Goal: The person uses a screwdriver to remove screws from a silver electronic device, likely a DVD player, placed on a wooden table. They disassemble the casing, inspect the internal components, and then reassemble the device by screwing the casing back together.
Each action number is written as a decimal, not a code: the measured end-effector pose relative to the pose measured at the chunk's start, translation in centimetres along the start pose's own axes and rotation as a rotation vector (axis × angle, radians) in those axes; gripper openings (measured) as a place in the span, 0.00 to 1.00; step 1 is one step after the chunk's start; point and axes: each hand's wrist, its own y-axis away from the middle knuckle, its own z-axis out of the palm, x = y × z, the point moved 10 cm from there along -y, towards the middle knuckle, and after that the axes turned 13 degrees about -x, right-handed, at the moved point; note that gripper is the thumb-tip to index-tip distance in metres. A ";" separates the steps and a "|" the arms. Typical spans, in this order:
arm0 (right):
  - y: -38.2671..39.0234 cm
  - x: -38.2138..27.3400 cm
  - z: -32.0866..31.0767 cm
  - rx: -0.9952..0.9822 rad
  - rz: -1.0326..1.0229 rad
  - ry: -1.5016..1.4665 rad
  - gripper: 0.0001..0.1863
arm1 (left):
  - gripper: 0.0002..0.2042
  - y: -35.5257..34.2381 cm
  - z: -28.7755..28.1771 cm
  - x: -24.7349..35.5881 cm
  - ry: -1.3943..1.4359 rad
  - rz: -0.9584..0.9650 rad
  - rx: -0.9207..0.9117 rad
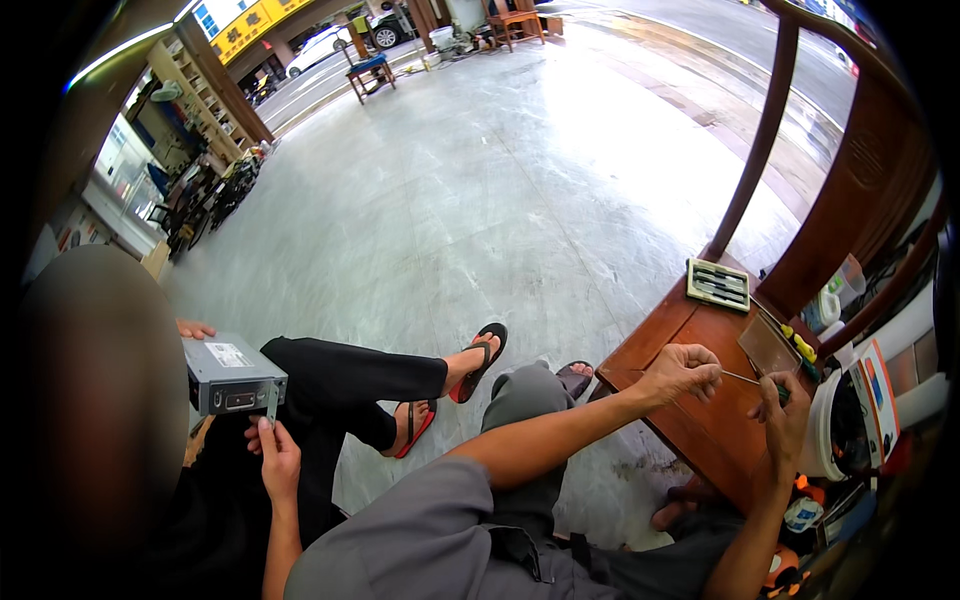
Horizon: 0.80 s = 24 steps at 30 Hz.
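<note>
My right hand is closed round the dark green handle of a screwdriver, whose thin shaft points left. At the shaft's tip my left hand is pinched; whether a small part is also between those fingers is hidden. Both hands are above a reddish-brown wooden bench seat. On it lie a case of small screwdrivers and a flat brown piece, with a yellow-handled screwdriver alongside. To my left, another person's hands hold a grey metal box-shaped device by a bracket and its far side.
A white bucket with dark contents and an orange-white box stand beside the seat's right side. The chair's curved wooden back rises behind it. The co-worker's sandalled feet rest on the grey floor. A blue-seated chair stands far off.
</note>
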 end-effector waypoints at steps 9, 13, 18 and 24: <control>-0.3 -1.3 2.2 -0.113 -0.092 -0.015 0.07 | 0.12 -0.6 0.4 -0.9 0.017 -0.003 -0.042; -0.3 -1.2 2.0 -0.090 -0.095 0.002 0.07 | 0.12 -1.0 0.3 -0.8 -0.021 0.032 -0.058; -0.5 -0.7 1.7 -0.129 -0.073 0.034 0.07 | 0.12 -1.0 0.2 -1.1 -0.053 0.021 -0.061; -0.3 -0.9 1.7 -0.110 -0.055 0.011 0.07 | 0.11 -0.7 -0.3 -0.6 0.002 0.009 0.001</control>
